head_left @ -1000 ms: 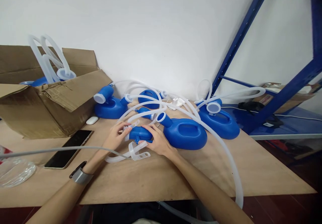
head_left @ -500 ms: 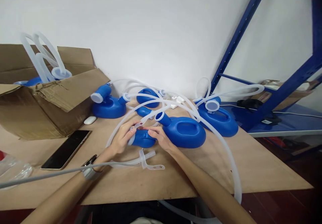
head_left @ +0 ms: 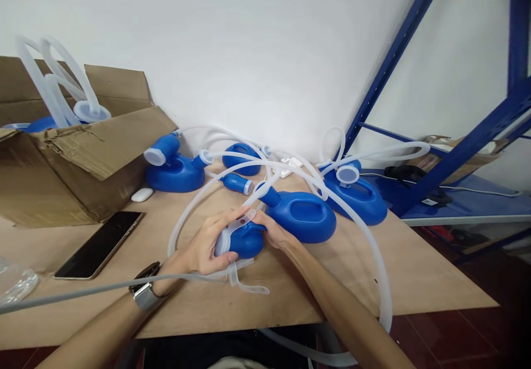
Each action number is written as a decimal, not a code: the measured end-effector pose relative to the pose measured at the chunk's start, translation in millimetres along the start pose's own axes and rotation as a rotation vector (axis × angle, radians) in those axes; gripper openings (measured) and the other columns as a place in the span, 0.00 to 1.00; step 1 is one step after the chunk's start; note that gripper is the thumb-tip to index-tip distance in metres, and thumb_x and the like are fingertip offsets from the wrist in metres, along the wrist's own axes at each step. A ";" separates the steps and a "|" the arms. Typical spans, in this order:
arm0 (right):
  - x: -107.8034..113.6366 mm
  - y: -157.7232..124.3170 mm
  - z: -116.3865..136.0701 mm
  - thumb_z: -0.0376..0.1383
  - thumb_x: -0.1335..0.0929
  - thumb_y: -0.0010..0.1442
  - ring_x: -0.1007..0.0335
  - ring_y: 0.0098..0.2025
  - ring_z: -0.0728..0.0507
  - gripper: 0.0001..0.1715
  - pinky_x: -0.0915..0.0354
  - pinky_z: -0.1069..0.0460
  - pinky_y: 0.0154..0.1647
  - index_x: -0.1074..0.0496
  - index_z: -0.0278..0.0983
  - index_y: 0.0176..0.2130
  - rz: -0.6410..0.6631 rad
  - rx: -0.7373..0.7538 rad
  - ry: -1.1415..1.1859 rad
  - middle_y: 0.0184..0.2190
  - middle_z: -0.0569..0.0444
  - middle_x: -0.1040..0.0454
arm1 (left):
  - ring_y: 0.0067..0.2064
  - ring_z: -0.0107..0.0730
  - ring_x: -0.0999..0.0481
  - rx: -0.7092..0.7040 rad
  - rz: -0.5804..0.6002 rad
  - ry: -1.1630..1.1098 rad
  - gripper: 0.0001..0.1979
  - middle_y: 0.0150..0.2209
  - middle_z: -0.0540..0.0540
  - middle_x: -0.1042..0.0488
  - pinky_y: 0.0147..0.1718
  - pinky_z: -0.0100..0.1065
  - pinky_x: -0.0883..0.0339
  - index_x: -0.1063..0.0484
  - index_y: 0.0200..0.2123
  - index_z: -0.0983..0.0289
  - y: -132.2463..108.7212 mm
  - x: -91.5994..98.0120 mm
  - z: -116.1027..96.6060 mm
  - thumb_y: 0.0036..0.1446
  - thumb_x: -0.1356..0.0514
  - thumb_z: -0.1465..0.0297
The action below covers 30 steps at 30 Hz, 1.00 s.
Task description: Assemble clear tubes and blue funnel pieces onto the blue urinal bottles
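My left hand (head_left: 203, 247) and my right hand (head_left: 276, 232) both grip a small blue plastic funnel piece (head_left: 244, 240) just above the brown table (head_left: 415, 269). The piece has a whitish round end facing left. A translucent strap with holes (head_left: 244, 283) hangs below it, and a translucent white hose (head_left: 373, 258) loops from it around the right. A watch sits on my left wrist. A blue urinal bottle (head_left: 302, 217) lies right behind my right hand.
More blue bottles with hoses lie at the back, one (head_left: 174, 172) on the left and one (head_left: 360, 197) on the right. An open cardboard box (head_left: 62, 164) stands at left. A black phone (head_left: 97, 244) and a white mouse (head_left: 141, 195) lie near it. Blue shelving (head_left: 456, 153) rises at right.
Both hands lifted and turned the small blue piece toward me and to the right. The strap now dangles under it. The camera drifted right.
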State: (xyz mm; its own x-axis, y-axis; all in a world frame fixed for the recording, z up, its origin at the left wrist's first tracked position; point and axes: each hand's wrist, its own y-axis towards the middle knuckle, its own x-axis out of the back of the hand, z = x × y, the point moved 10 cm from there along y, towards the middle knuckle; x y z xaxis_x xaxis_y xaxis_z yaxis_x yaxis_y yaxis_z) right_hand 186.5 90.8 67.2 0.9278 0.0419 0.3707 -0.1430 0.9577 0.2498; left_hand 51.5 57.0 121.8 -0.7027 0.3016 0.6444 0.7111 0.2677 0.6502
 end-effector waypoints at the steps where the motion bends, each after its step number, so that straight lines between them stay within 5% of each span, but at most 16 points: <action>1: -6.7 -0.5 -4.9 0.46 0.38 0.68 0.18 0.46 0.37 0.25 0.24 0.45 0.49 0.18 0.36 0.45 0.062 -0.060 0.172 0.39 0.48 0.16 | 0.64 0.58 0.28 0.002 0.003 -0.009 0.40 0.69 0.63 0.34 0.62 0.53 0.34 0.49 0.74 0.56 -1.0 -1.4 0.4 0.63 0.40 0.58; 3: -19.0 -2.7 -11.4 0.48 0.36 0.66 0.19 0.50 0.35 0.23 0.26 0.43 0.56 0.18 0.38 0.47 0.155 -0.166 0.445 0.42 0.48 0.16 | 0.65 0.58 0.28 0.015 0.002 -0.034 0.40 0.69 0.63 0.33 0.63 0.53 0.34 0.49 0.75 0.57 -2.0 -2.2 2.0 0.62 0.40 0.59; 6: -22.9 -2.3 -16.8 0.51 0.33 0.63 0.20 0.53 0.35 0.24 0.28 0.41 0.59 0.19 0.38 0.47 0.163 -0.229 0.510 0.45 0.48 0.16 | 0.63 0.57 0.26 0.066 -0.001 -0.045 0.40 0.67 0.64 0.31 0.62 0.53 0.33 0.47 0.74 0.60 -1.3 0.2 8.1 0.63 0.41 0.59; 10: -18.3 3.3 -25.3 0.59 0.32 0.62 0.22 0.54 0.34 0.30 0.28 0.39 0.59 0.19 0.39 0.46 0.100 -0.293 0.569 0.46 0.47 0.17 | 0.57 0.54 0.20 0.161 -0.083 -0.099 0.29 0.60 0.64 0.22 0.57 0.49 0.27 0.32 0.67 0.62 0.1 13.1 22.2 0.65 0.42 0.60; 13: -1.3 9.4 -16.9 0.61 0.29 0.60 0.22 0.54 0.34 0.32 0.29 0.40 0.59 0.19 0.38 0.47 -0.009 -0.180 0.536 0.48 0.46 0.18 | 0.50 0.48 0.16 0.157 -0.183 -0.102 0.21 0.53 0.61 0.18 0.50 0.44 0.24 0.25 0.59 0.62 -1.2 25.9 27.0 0.65 0.41 0.63; 19: 14.4 2.7 18.6 0.51 0.25 0.60 0.23 0.52 0.38 0.29 0.31 0.45 0.57 0.23 0.41 0.56 -0.131 0.108 0.311 0.48 0.49 0.20 | 0.46 0.43 0.15 0.106 -0.277 0.071 0.20 0.48 0.59 0.16 0.47 0.39 0.22 0.26 0.56 0.62 -7.7 37.3 21.8 0.62 0.38 0.68; 25: 7.7 0.1 26.1 0.50 0.32 0.67 0.26 0.38 0.44 0.20 0.31 0.49 0.43 0.20 0.39 0.46 -0.145 0.075 0.261 0.41 0.50 0.21 | 0.47 0.42 0.14 0.022 -0.215 0.159 0.19 0.49 0.58 0.16 0.47 0.37 0.21 0.27 0.56 0.61 -4.5 26.0 2.9 0.60 0.39 0.71; 30: 1.4 3.0 21.3 0.44 0.29 0.62 0.31 0.31 0.47 0.14 0.34 0.51 0.36 0.21 0.38 0.44 -0.082 0.042 0.298 0.29 0.56 0.26 | 0.43 0.38 0.14 0.009 -0.169 0.164 0.15 0.44 0.57 0.15 0.43 0.34 0.22 0.26 0.52 0.61 -1.5 19.9 -3.5 0.61 0.40 0.72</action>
State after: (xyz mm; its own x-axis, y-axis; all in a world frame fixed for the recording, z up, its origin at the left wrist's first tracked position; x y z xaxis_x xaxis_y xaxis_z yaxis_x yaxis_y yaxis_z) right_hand 180.0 87.7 87.5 0.9961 0.0526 0.0707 -0.0719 0.9490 0.3070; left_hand 36.4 59.3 135.0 -0.8060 0.0989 0.5836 0.5823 0.3101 0.7515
